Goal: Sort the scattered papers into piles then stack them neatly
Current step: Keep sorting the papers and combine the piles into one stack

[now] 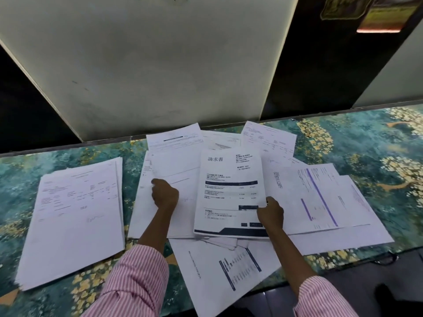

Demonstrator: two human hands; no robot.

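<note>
**Mostly, the papers lay scattered**

Leftmost on the floral counter (366, 145) sat a squared pile of forms (75, 216). Beside it the left hand (164, 194) lay curled on a pale sheet (174, 165); whether it pinched the sheet could not be told. The right hand (270, 212) pinched the Japanese invoice (229, 191) by its edge, over loose papers (219, 266), with a purple-striped sheet (320, 195) farthest right.

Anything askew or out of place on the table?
Yes. The nearest sheet lies turned sideways and seems to overhang the near edge of the table. The middle papers overlap at mixed angles; the left pile is only slightly fanned.
</note>
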